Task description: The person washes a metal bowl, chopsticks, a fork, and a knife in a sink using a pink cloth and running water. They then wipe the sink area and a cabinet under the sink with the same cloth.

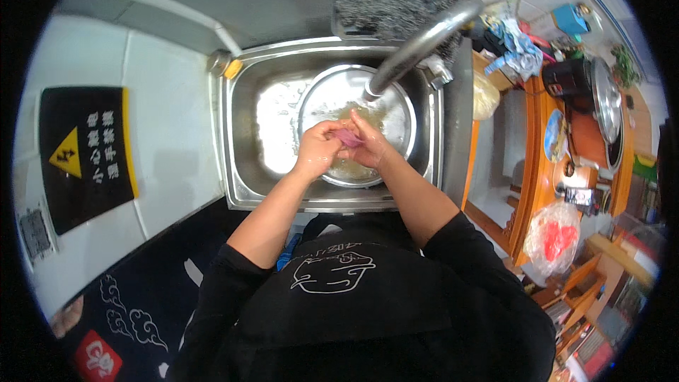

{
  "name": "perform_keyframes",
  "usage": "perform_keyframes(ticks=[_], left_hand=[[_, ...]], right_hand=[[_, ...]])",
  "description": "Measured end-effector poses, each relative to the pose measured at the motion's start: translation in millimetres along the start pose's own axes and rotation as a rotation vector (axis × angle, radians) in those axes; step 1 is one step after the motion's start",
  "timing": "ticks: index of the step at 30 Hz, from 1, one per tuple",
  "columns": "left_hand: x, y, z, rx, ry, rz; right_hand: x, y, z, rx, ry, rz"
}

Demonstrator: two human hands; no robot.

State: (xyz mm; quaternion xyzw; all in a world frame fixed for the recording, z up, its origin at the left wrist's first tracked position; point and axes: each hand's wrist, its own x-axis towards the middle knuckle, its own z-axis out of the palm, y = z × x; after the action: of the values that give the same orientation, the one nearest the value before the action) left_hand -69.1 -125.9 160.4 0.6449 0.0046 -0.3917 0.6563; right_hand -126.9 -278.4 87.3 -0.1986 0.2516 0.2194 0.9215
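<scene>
A small soft purple item (347, 138), whose exact kind I cannot tell, lies between my two wet hands. My left hand (317, 149) pinches its left side with the fingers. At its right side my right hand (367, 140) cradles it, thumb raised towards the faucet. Both are over a round metal basin (412, 127) that stands in the stainless steel sink (244, 132). Cloudy brownish water shows in the basin. The curved metal faucet spout (419, 45) ends just above my fingers.
A black tray (339, 29) with grey mesh-like material (384, 5) sits behind the sink. A yellow object (233, 69) is at the back left corner. On the right, a wooden table (536, 170) bears a black cooker (567, 82) and a plastic bag (551, 239).
</scene>
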Motion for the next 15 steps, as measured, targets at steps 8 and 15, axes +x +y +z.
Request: perform_keyframes(ticks=[8, 15], left_hand=[[-6.8, -1.4, -7.8, 0.974, 0.300, 0.301], [-28.9, -22.8, -27.8, 0.834, 0.384, 0.325]], right_hand=[[27.9, 14.6, 4.7, -0.007, -0.105, -0.159], [48.0, 5.0, 13.0, -0.112, 0.206, -0.100]])
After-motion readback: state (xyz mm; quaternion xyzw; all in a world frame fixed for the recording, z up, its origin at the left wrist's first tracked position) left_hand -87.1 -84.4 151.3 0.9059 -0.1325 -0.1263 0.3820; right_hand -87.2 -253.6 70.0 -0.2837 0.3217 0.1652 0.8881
